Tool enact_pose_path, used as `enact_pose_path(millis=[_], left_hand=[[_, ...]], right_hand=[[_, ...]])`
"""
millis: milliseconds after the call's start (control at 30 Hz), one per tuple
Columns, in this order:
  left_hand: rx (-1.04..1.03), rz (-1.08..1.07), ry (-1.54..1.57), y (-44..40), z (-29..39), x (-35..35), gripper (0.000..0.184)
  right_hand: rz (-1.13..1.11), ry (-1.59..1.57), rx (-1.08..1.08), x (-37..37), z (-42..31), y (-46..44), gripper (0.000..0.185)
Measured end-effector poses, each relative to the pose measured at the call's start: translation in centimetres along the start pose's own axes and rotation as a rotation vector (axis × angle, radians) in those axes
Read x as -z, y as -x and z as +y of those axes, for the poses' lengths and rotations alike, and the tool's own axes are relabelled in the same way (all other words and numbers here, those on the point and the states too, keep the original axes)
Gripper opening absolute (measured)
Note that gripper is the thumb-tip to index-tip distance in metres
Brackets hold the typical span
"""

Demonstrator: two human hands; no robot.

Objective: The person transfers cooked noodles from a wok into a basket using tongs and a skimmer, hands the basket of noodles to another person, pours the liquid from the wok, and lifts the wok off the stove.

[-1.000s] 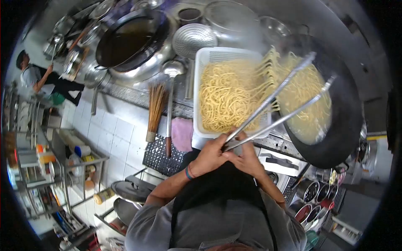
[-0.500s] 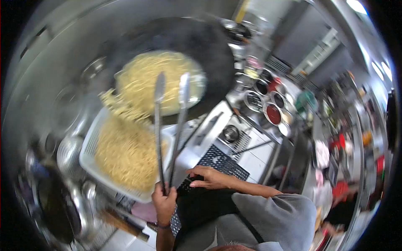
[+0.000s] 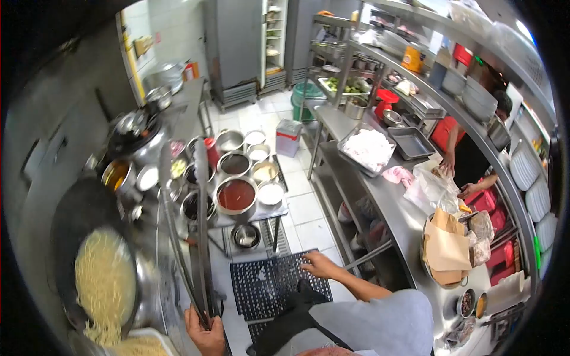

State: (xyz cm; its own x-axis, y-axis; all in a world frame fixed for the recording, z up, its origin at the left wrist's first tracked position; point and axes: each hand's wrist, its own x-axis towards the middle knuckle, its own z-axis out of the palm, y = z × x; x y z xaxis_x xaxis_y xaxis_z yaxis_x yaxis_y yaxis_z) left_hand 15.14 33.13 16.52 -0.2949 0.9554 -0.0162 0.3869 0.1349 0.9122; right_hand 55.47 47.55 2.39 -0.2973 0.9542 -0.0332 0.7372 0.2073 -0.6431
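Note:
My left hand (image 3: 205,331) is closed around the handle end of long metal tongs (image 3: 203,237), whose two arms point up and away with a gap between the tips. Nothing shows between those tips. My right hand (image 3: 320,265) hangs over a black perforated floor mat (image 3: 255,285), empty, with its fingers loosely apart. To the left, a dark wok (image 3: 80,207) holds pale noodles (image 3: 101,279) in cloudy liquid, some of them hanging over the near rim. Below it, a white basket (image 3: 169,344) with more noodles is cut off by the frame's edge.
Pots of sauces, one red (image 3: 236,196), stand beyond the tongs. On the right runs a steel counter (image 3: 380,207) with a tray of white food (image 3: 367,148) and brown paper (image 3: 445,249). Behind the shelves, a co-worker's hands (image 3: 448,163) handle plastic bags. A green bin (image 3: 306,98) stands farther back.
My view has swung right, so the wok and basket now sit at the lower left. The tongs, still in my left hand, no longer appear over the noodles. My right hand stays free.

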Motion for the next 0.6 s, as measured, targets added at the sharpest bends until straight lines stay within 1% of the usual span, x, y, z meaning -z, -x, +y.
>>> enact_pose_path(millis=[33,67,133,200,233,267,333,400,467,500,533,567,600], left_hand=[[-0.144,0.076,0.020,-2.2,1.9,-3.0,0.067],[-0.148,0.076,0.093,-4.5,4.8,-5.3,0.061],[-0.143,0.049,0.243,-9.3,12.3,-9.8,0.057],[-0.303,0.026,0.252,-14.7,16.0,-13.5,0.044],[-0.388,0.022,0.227,-17.6,17.6,-15.3,0.045],[-0.468,0.025,0.205,-20.3,19.5,-17.1,0.045],[-0.411,-0.090,0.275,-24.7,26.4,-20.1,0.044],[-0.530,-0.205,0.336,-29.4,33.7,-23.1,0.044],[-0.782,-0.237,0.171,-34.8,41.7,-26.3,0.040],[-0.780,-0.232,0.106,-36.0,45.9,-27.9,0.041],[-0.905,-0.086,-0.019,-38.5,49.4,-29.9,0.044],[-1.083,0.096,-0.242,-42.1,52.7,-31.8,0.041],[-1.257,0.276,-0.367,-44.1,56.1,-33.8,0.038]], right_hand=[[0.146,0.057,-0.062,1.5,5.9,0.0,0.041],[0.285,0.111,-0.137,2.6,11.0,0.5,0.039],[0.470,0.191,-0.269,9.6,14.0,1.5,0.037],[0.537,0.248,-0.439,14.3,17.7,2.2,0.037],[0.524,0.289,-0.567,16.4,17.9,2.4,0.037],[0.564,0.328,-0.558,16.9,20.9,2.8,0.038],[0.596,0.334,-0.601,17.6,24.7,3.3,0.039],[0.610,0.375,-0.648,18.0,26.9,3.6,0.034],[0.623,0.425,-0.662,18.7,27.2,3.6,0.036],[0.653,0.412,-0.666,18.6,27.3,3.5,0.036],[0.686,0.401,-0.669,18.6,27.6,3.4,0.037],[0.721,0.392,-0.668,18.7,27.9,3.1,0.038],[0.752,0.407,-0.668,18.6,28.0,2.8,0.039]])
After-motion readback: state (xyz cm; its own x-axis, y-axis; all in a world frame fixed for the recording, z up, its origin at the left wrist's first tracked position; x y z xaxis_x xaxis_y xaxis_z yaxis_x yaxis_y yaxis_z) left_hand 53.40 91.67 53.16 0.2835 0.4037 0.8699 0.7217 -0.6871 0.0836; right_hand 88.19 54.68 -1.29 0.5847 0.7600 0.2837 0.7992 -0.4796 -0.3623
